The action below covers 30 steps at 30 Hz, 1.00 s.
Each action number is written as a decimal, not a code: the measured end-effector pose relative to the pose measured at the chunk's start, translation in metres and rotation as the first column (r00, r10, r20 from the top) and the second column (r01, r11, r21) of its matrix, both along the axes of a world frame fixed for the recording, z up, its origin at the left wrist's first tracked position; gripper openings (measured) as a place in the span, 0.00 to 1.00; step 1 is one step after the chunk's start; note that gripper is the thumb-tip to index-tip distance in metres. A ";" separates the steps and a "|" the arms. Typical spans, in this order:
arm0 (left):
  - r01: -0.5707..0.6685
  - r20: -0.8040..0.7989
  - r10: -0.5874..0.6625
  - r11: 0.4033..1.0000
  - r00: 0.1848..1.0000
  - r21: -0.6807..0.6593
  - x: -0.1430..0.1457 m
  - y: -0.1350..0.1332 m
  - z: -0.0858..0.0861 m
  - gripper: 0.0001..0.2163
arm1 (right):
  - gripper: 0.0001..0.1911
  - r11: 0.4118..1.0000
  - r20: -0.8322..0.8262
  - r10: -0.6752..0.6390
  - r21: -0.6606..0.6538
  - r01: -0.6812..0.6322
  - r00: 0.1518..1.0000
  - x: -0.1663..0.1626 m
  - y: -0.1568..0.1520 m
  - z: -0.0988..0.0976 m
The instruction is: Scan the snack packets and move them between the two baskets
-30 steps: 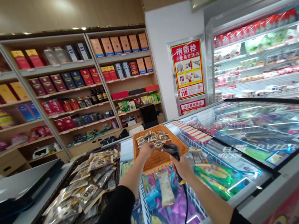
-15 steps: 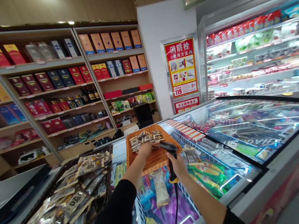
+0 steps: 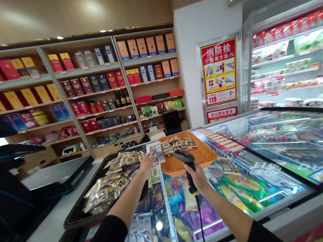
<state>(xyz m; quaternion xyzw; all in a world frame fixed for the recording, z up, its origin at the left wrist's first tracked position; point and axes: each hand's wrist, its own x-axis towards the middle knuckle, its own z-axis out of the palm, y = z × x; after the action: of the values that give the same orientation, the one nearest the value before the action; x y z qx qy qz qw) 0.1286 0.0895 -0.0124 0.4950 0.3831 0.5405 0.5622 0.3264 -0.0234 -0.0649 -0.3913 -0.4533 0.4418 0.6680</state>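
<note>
My left hand (image 3: 147,166) is closed on a small snack packet (image 3: 157,152), its printed back turned toward me, between the two baskets. My right hand (image 3: 197,176) grips a black barcode scanner (image 3: 188,160) with a yellow base, its head pointing toward the packet and its cable hanging down. Behind the scanner lies the orange wicker basket (image 3: 204,155), with several snack packets (image 3: 178,144) at its far side. To the left, the dark wicker basket (image 3: 75,212) holds a heap of similar packets (image 3: 118,180).
Both baskets rest by the glass-topped freezer (image 3: 275,201), which is full of packaged goods. A scale (image 3: 59,175) and dark checkout equipment (image 3: 6,193) stand at the left. Shelves of boxes (image 3: 93,84) line the back wall, and a lit fridge (image 3: 295,70) is at the right.
My left hand has come out of the orange basket toward the left, now with a packet in it. My right hand keeps the scanner. The view has swung left.
</note>
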 end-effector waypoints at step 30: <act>-0.327 -0.202 0.445 0.839 0.873 0.434 0.003 -0.014 -0.001 0.12 | 0.18 0.998 0.276 0.041 0.040 -0.055 0.960 -0.034 -0.019 -0.015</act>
<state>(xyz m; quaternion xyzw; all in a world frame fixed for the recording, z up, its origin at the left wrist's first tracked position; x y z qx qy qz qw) 0.1320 0.0754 -0.0137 0.5824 0.4410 0.6282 0.2678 0.2923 -0.0425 -0.0804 -0.4219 -0.5613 0.3883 0.5968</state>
